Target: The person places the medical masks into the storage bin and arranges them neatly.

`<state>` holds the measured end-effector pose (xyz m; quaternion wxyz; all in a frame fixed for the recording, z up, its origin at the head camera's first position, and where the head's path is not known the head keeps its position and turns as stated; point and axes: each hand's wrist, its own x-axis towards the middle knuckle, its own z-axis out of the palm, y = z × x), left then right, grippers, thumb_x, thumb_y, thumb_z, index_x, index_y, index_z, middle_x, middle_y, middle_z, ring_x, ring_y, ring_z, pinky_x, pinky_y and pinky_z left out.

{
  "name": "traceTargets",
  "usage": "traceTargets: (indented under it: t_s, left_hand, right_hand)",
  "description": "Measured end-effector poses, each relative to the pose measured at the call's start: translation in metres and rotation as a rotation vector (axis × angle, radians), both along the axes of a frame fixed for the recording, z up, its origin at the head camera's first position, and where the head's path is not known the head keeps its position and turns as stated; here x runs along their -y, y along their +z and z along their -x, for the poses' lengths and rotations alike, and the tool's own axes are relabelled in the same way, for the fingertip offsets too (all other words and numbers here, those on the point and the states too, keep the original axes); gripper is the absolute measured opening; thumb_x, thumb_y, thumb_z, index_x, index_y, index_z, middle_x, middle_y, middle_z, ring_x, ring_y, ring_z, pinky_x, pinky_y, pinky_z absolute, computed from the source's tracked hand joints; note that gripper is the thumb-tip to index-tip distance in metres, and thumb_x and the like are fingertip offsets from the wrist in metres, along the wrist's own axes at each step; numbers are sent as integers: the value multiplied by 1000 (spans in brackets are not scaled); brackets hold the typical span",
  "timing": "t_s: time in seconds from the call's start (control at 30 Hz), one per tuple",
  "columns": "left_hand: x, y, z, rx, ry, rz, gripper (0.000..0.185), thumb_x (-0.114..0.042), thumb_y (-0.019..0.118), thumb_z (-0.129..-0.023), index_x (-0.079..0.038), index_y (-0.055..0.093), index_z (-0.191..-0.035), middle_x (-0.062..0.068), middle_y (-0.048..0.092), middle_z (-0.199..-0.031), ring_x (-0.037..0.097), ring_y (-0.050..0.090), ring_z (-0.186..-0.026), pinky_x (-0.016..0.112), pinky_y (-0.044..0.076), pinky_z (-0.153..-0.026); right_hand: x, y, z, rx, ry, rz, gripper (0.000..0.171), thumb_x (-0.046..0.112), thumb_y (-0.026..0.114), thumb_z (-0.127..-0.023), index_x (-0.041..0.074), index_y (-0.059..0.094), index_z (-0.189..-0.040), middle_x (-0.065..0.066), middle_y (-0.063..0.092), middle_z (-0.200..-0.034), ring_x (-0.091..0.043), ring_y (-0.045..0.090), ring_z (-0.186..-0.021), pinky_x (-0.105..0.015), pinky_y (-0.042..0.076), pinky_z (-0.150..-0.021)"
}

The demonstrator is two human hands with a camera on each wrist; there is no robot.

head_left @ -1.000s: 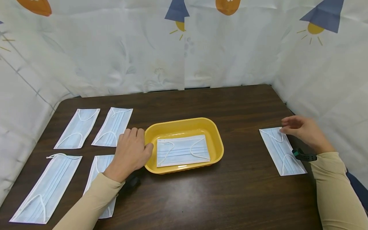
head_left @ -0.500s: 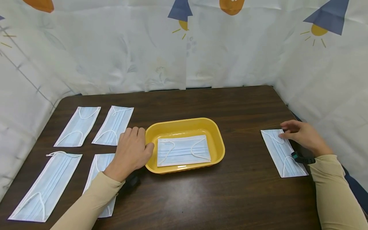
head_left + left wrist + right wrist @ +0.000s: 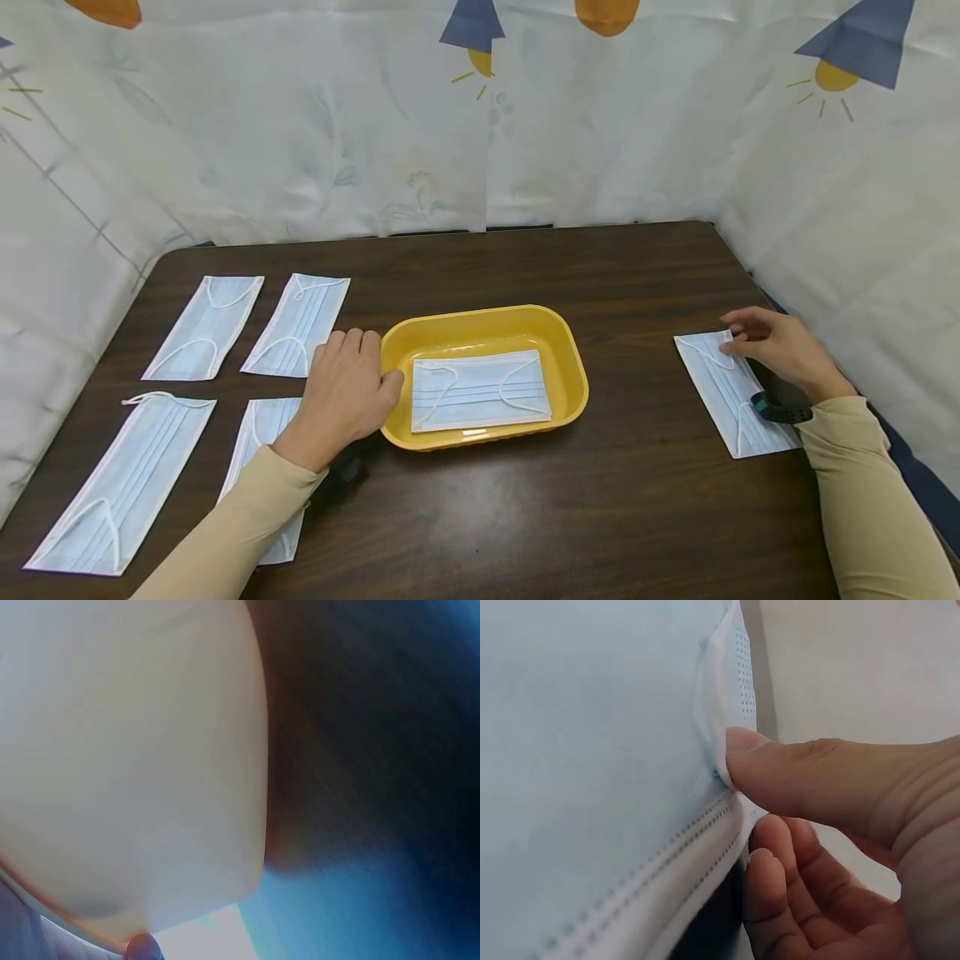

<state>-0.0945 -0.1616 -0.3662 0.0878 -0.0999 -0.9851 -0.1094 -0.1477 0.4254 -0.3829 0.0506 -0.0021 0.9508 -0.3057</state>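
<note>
At the left end of a yellow tray point(image 3: 483, 323), my left hand point(image 3: 341, 396) grips the rim with its fingers over the edge. The left wrist view shows the tray's outer wall point(image 3: 135, 765) close up, with a fingertip at the bottom. One light blue face mask point(image 3: 480, 390) with white ear loops lies flat in the tray. On the right, my right hand point(image 3: 783, 350) pinches the far right corner of another face mask point(image 3: 723, 392). In the right wrist view the thumb point(image 3: 802, 776) presses that mask's corner point(image 3: 720, 712), with fingers underneath.
Several more face masks lie flat on the left of the dark wooden table point(image 3: 600, 517): one far left point(image 3: 202, 325), one beside it point(image 3: 300, 321), one near left point(image 3: 123, 483), and one partly under my left forearm point(image 3: 258, 433). White printed cloth point(image 3: 337, 125) hangs behind.
My right hand and wrist have shifted slightly left at the mask's corner, which has moved only a little. The left hand stays on the tray's rim.
</note>
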Motion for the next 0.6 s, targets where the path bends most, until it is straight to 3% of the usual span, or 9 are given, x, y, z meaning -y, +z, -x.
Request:
traceTargets:
  t_s: [0.3,0.47,0.6]
  left_hand:
    - [1,0,1,-15,-9,-1,26,-24,51,-89,2,55,-91,12,48,-78,31,42,-79,39,31,-71]
    - [0,-1,0,-17,-8,-5,25,-23,52,-89,2,55,-91,12,48,-78,30,42,-79,39,30,-71]
    - [0,-1,0,-13,-4,-3,26,-23,52,-90,2,55,-92,12,48,-79,30,41,-80,38,30,-71]
  right_hand:
    - [3,3,8,33,20,-50,53,35,79,-91,3,64,-130,-3,67,-102,2,56,-82,-18,48,-70]
    - [4,8,16,30,35,-146,48,40,76,-93,1,70,-119,-11,74,-103,4,57,-78,-20,48,-69]
    - [5,11,18,31,28,-146,46,44,72,-95,3,72,-115,-16,74,-109,1,57,-79,-23,49,-68]
